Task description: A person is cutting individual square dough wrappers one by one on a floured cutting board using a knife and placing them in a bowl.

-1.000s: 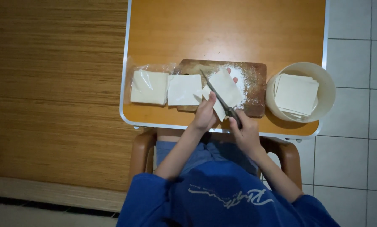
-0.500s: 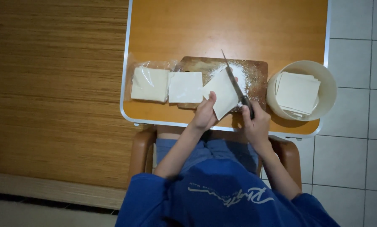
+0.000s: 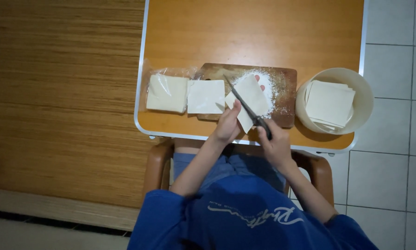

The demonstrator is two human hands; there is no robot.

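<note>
Cutting a pale dough sheet (image 3: pixel 250 99) on the floured board (image 3: pixel 282 78): left hand (image 3: pixel 227 125) pinches the sheet, right hand (image 3: pixel 275 143) grips scissors (image 3: pixel 245 105) with blades apart; fingers beside the blades risk a nick, judging by closeness.

Seen from straight above. Small orange-brown table (image 3: pixel 263 32) with a white rim and rounded corners, standing across two floorings. To its left, a woven mat (image 3: pixel 59 92) of fine horizontal reed-like strips, brown and dim. To its right, pale grey square floor tiles (image 3: pixel 398 176) with thin dark grout lines. At the near table edge, a wooden chair (image 3: pixel 158 166) with curved brown arms showing on both sides. Lower left, a lighter strip of floor (image 3: pixel 41 227) below the mat's edge. Soft, low indoor lighting, darkest toward the far left.
</note>
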